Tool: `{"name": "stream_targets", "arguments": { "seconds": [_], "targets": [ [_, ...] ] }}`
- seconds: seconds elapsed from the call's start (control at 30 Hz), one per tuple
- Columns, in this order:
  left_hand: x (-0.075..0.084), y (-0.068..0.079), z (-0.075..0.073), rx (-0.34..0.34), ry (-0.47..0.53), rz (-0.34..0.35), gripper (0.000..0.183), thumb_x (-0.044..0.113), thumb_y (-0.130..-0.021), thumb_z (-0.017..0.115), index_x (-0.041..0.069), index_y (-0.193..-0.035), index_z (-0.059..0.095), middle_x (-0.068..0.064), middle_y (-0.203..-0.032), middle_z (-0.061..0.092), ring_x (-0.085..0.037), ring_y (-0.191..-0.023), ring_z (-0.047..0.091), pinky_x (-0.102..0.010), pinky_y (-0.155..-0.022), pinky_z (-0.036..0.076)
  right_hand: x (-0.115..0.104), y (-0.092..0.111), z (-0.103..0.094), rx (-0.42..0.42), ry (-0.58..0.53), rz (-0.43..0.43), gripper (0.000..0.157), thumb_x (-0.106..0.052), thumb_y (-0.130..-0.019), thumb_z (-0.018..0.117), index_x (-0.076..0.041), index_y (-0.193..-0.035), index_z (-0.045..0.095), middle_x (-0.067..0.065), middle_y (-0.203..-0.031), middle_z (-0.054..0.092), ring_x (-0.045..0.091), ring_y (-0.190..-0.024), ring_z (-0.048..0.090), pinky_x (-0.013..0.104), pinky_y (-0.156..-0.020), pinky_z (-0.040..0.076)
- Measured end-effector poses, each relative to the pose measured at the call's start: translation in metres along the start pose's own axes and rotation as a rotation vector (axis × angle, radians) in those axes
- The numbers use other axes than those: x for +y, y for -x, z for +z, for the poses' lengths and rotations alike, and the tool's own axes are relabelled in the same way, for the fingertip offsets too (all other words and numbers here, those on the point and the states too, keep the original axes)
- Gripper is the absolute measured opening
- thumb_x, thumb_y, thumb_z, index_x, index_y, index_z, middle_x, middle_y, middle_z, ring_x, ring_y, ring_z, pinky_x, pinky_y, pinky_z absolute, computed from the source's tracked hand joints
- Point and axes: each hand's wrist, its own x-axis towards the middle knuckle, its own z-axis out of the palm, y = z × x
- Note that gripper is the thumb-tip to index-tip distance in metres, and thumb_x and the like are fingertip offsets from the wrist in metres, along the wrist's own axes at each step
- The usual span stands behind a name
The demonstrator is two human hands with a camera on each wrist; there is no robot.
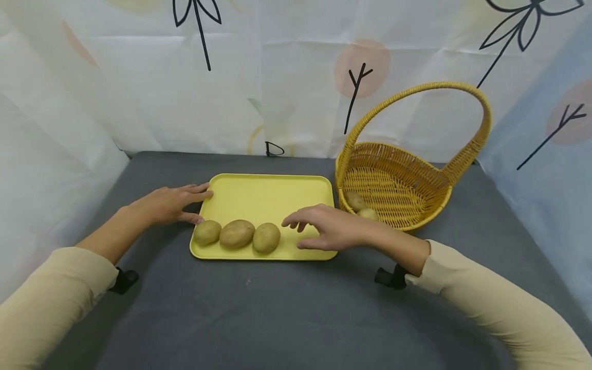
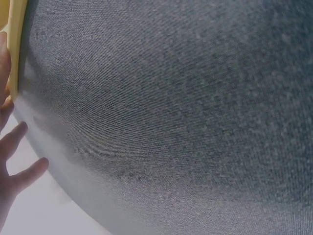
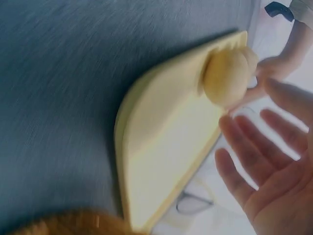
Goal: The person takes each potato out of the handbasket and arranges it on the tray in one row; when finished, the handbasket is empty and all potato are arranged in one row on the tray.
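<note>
Three potatoes sit in a row along the near edge of a yellow tray [image 1: 268, 195]: a small one [image 1: 207, 233] at the left, a longer one [image 1: 237, 234] in the middle and a rounder one [image 1: 266, 238] at the right. My left hand [image 1: 168, 205] touches the tray's left rim with fingers spread. Over the tray's right part hovers my right hand [image 1: 330, 226], its fingers loosely bent and nothing in it. The right wrist view shows that hand [image 3: 274, 166] apart from the blurred potatoes [image 3: 226, 78].
A yellow wicker basket [image 1: 393, 180] with a tall handle stands right of the tray, with a potato [image 1: 355, 200] and another potato [image 1: 368, 214] inside. Dark grey cloth [image 1: 259, 313] covers the table. A patterned white curtain [image 1: 296, 77] hangs behind.
</note>
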Motion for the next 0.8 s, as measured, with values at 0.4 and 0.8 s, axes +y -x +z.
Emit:
{"name": "stream_targets", "arguments": {
  "seconds": [0.4, 0.8],
  "targets": [
    [0.002, -0.004, -0.003, -0.011, 0.007, -0.004, 0.08, 0.051, -0.091, 0.065, 0.008, -0.153, 0.04, -0.02, -0.161, 0.027, -0.046, -0.137, 0.039, -0.061, -0.09, 0.044, 0.018, 0.061, -0.062, -0.015, -0.145, 0.113, 0.04, -0.01, -0.095, 0.07, -0.01, -0.134, 0.061, 0.003, -0.126, 0.066, 0.018, -0.111, 0.066, 0.037, -0.093, 0.052],
    [0.002, 0.001, -0.003, -0.021, 0.022, -0.013, 0.079, 0.05, -0.092, 0.065, 0.007, -0.153, 0.04, -0.021, -0.16, 0.027, -0.049, -0.136, 0.038, -0.064, -0.092, 0.041, 0.062, 0.087, -0.095, -0.084, -0.264, 0.269, 0.049, -0.005, -0.096, 0.066, 0.003, -0.142, 0.05, 0.02, -0.138, 0.056, 0.036, -0.125, 0.057, 0.042, -0.099, 0.049]
  ]
}}
